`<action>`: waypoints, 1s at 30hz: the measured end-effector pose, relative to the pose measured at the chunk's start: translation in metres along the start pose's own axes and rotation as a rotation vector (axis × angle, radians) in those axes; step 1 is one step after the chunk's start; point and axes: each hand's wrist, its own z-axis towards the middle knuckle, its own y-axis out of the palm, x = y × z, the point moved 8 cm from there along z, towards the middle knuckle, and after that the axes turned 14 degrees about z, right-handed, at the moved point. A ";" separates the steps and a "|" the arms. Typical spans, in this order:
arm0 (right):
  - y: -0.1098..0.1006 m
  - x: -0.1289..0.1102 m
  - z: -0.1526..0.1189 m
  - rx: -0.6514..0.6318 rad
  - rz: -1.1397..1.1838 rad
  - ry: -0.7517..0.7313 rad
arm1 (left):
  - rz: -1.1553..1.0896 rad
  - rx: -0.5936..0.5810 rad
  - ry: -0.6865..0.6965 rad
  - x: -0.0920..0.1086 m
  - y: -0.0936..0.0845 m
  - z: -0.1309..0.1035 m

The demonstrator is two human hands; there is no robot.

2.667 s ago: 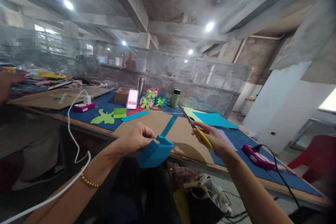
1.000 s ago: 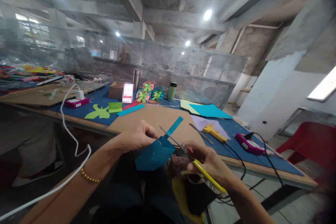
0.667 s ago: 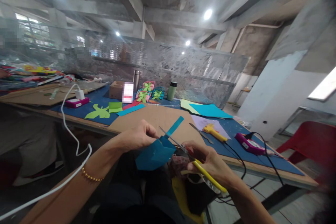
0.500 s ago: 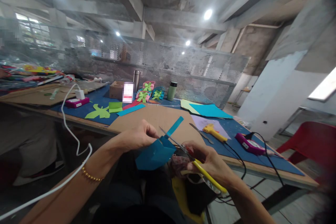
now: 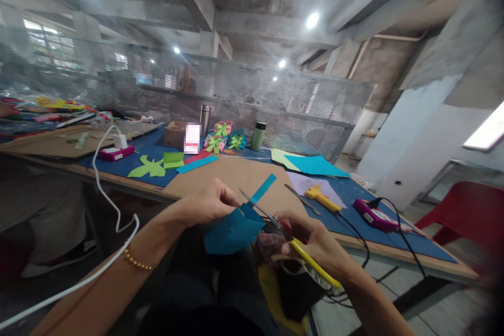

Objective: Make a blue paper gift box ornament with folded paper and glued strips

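A folded blue paper piece (image 5: 233, 233), shaped like a small box, hangs over my lap. My left hand (image 5: 214, 200) pinches its upper left edge. In my right hand (image 5: 305, 236) is a pair of scissors (image 5: 264, 212) with a long yellow handle. Their blades point up and left across the top of the blue paper, close to a raised flap. Whether the blades touch the paper I cannot tell. A blue paper strip (image 5: 264, 189) shows just beyond the blades, on or over the cardboard sheet (image 5: 236, 170).
To the right lie a metal knife-like tool (image 5: 301, 199), a yellow glue gun (image 5: 321, 198) and a purple power box (image 5: 374, 215) with black cables. Green paper cutouts (image 5: 149, 167) lie left. Decorated paper pieces (image 5: 214, 143) and a green bottle (image 5: 258, 136) stand behind. A white cable (image 5: 116, 210) crosses my left forearm.
Almost nothing differs. The blue paper piece has shifted very slightly to the right; both hands and the scissors hold nearly the same position.
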 end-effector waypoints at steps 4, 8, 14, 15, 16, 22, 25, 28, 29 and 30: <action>-0.009 0.001 0.006 0.045 -0.024 -0.012 | 0.021 -0.004 0.034 0.005 -0.005 0.007; -0.035 0.003 0.029 0.145 -0.099 -0.077 | 0.080 0.039 0.127 0.007 -0.022 0.041; -0.070 0.003 0.077 0.210 -0.141 -0.129 | -0.032 0.035 0.155 -0.007 -0.045 0.119; -0.073 0.003 0.083 0.219 -0.138 -0.126 | -0.036 0.026 0.168 -0.008 -0.047 0.128; -0.076 0.004 0.087 0.227 -0.132 -0.123 | -0.036 0.017 0.171 -0.010 -0.048 0.135; -0.088 0.027 0.101 0.237 -0.085 -0.119 | -0.018 -0.056 0.132 -0.024 -0.048 0.158; -0.094 0.044 0.109 0.245 -0.088 -0.117 | 0.003 -0.064 0.119 -0.030 -0.049 0.165; -0.108 0.054 0.118 0.325 -0.150 -0.120 | 0.029 -0.050 0.111 -0.032 -0.053 0.166; -0.113 0.055 0.121 0.359 -0.208 -0.123 | 0.039 -0.038 0.116 -0.030 -0.055 0.163; -0.117 0.054 0.125 0.386 -0.310 -0.116 | 0.053 -0.021 0.126 -0.026 -0.057 0.158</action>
